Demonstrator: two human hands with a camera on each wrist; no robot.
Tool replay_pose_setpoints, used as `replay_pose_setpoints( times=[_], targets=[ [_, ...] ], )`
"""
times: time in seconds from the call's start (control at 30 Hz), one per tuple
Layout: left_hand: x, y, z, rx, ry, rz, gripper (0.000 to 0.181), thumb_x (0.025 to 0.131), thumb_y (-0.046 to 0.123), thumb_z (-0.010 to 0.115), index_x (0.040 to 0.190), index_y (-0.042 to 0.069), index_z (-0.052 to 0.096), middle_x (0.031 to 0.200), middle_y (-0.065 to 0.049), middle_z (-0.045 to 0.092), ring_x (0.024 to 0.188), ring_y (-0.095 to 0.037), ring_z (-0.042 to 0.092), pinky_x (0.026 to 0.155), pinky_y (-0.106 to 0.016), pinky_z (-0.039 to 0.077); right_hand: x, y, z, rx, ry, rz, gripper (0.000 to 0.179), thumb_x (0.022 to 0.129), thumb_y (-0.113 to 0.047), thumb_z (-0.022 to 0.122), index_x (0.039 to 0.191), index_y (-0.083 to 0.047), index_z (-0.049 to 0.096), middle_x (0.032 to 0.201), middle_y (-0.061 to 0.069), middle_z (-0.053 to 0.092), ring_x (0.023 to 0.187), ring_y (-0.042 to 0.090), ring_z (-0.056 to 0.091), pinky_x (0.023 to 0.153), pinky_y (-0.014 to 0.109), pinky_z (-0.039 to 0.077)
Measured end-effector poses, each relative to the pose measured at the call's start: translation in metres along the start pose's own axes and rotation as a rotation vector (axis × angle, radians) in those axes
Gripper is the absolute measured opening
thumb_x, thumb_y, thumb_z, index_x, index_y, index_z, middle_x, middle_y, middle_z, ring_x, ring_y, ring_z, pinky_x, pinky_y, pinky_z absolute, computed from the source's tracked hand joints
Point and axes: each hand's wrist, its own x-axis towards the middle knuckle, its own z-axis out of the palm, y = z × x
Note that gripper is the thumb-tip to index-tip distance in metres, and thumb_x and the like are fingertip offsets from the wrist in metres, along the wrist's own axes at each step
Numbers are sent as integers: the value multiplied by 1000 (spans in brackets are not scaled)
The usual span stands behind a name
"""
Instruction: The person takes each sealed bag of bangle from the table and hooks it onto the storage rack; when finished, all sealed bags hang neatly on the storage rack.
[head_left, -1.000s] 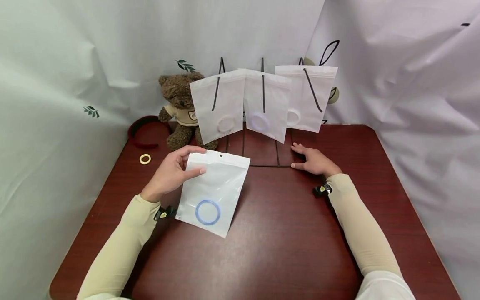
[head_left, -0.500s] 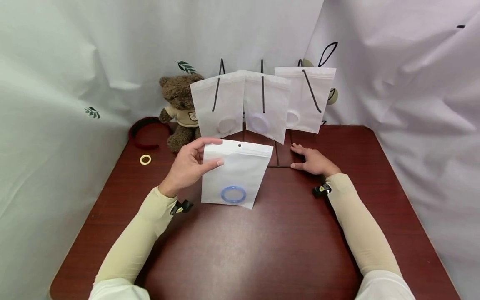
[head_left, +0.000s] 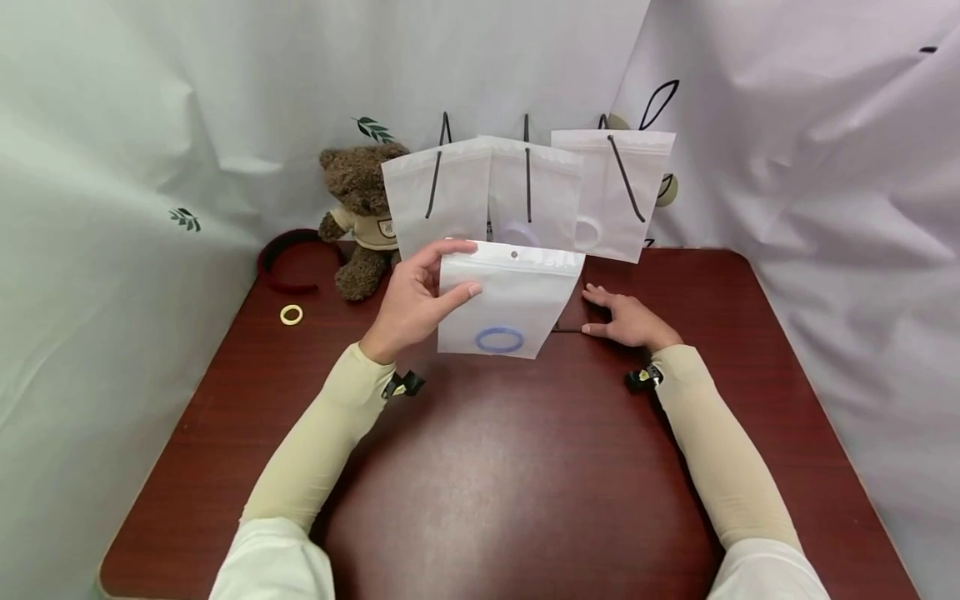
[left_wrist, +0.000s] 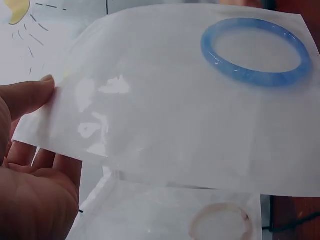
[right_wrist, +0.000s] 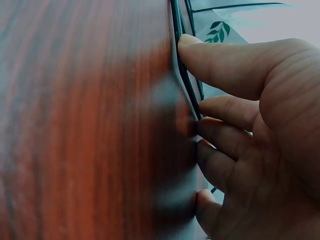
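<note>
My left hand [head_left: 412, 304] pinches the upper left edge of a white zip-lock bag [head_left: 487, 296] between thumb and fingers, holding it above the table. A blue bangle [left_wrist: 285, 79] shows through the bag's lower part, and a small hang hole is in its top strip. Beyond it, three similar bags, a left one [head_left: 412, 200], a middle one [head_left: 555, 200] and a right one [head_left: 592, 187], hang on the hooks of a black wire display rack [head_left: 568, 331]. My right hand [head_left: 630, 321] rests on the table with fingers extended, its thumb touching the rack's base wire.
A brown teddy bear [head_left: 360, 271] sits left of the rack. Beside it lie a dark red headband [head_left: 288, 287] and a small yellow ring [head_left: 291, 314]. White curtains [head_left: 247, 100] surround the dark red table [head_left: 480, 500].
My left hand has carried the bag up, to the right and away from me, so that it now overlaps the lower parts of the hanging bags. The right hand has stayed in place.
</note>
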Motion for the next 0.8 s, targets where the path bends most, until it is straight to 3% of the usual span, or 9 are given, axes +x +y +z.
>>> replay_pose_setpoints(
  times=[0.23,0.37,0.63,0.8],
  targets=[
    [21,-3,13,-24,63,57,42,89,5,75,129,10,63,111,-16,72,89,-16,73,71,-30,59,2,2,2,-3,4,-3,81,92,-37,72,158,-12,33,165,18,27,155,34,24,122,54,24],
    [31,-8,19,-43,100,92,42,88,3,75,129,8,64,116,-16,70,91,-16,72,71,-31,58,3,2,1,-2,4,-1,82,92,-39,72,158,-13,32,165,19,26,155,35,23,122,54,24],
    [46,-24,27,-55,217,52,41,89,0,73,128,6,64,121,-18,69,93,-12,71,74,-28,58,3,4,3,5,1,-2,82,92,-39,72,158,-12,33,165,17,26,155,33,23,122,53,24],
    [53,-16,32,-67,274,45,38,89,-3,71,126,2,65,124,-18,67,92,-9,69,72,-25,55,5,5,2,-4,-7,8,83,92,-42,72,158,-13,32,166,14,26,155,33,22,122,53,24]
  ],
)
